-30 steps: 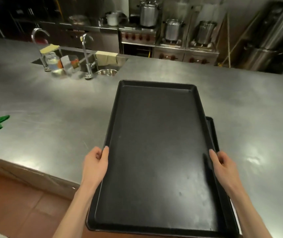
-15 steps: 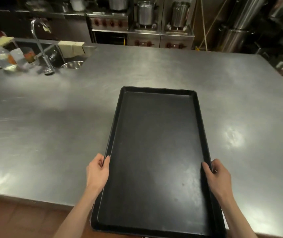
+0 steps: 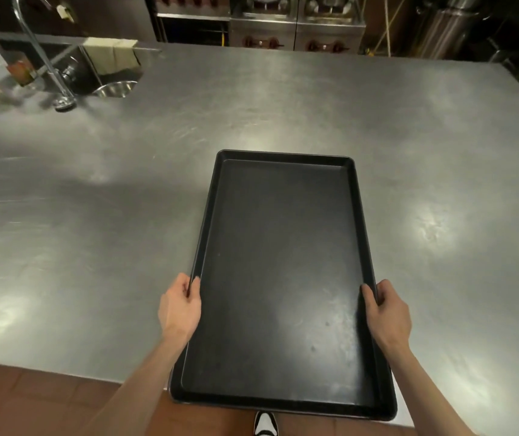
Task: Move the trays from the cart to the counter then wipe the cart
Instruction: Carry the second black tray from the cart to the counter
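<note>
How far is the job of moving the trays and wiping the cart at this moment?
Done: unclear; no other tray shows. In hand: the left hand and right hand grip the black tray over the counter, its near end past the edge. Left: letting go, then wiping the cart, which is out of view.

Commercial kitchen: steel counter (image 3: 283, 99), stoves (image 3: 295, 29)

Brought tray (image 3: 278, 278), gripped between both hands (image 3: 180, 309) (image 3: 388, 313), down square over the one beneath, hiding it; near end overhangs tabletop (image 3: 94, 231).
</note>
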Available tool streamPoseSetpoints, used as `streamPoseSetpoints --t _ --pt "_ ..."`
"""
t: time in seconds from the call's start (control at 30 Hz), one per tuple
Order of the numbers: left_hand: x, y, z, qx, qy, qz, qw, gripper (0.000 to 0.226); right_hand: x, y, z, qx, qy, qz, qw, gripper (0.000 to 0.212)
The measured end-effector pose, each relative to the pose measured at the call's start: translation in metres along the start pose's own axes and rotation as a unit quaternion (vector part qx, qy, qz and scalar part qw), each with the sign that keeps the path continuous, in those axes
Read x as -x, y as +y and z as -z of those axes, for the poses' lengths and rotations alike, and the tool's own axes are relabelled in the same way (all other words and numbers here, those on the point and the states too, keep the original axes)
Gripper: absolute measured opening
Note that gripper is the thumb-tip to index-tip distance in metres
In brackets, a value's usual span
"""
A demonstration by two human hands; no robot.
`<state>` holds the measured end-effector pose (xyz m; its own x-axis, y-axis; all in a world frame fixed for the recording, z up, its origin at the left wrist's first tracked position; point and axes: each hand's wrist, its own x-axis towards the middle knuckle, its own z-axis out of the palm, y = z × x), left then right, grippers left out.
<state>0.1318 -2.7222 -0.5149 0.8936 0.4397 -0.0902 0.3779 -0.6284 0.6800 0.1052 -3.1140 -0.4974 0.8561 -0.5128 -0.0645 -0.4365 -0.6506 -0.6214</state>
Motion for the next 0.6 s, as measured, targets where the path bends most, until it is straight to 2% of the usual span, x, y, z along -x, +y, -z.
streamPoseSetpoints --t 0.33,0.6 --pt "-0.003 -0.006 -0.025 -0.059 0.017 -0.026 0.998 0.042 -0.006 0.013 -0.013 0.006 0.014 0.012 1.0 0.036" --pt "-0.005 -0.006 -0.02 -0.058 0.024 -0.032 0.998 0.045 -0.007 0.006 -0.02 0.003 0.008 0.026 1.0 0.038"
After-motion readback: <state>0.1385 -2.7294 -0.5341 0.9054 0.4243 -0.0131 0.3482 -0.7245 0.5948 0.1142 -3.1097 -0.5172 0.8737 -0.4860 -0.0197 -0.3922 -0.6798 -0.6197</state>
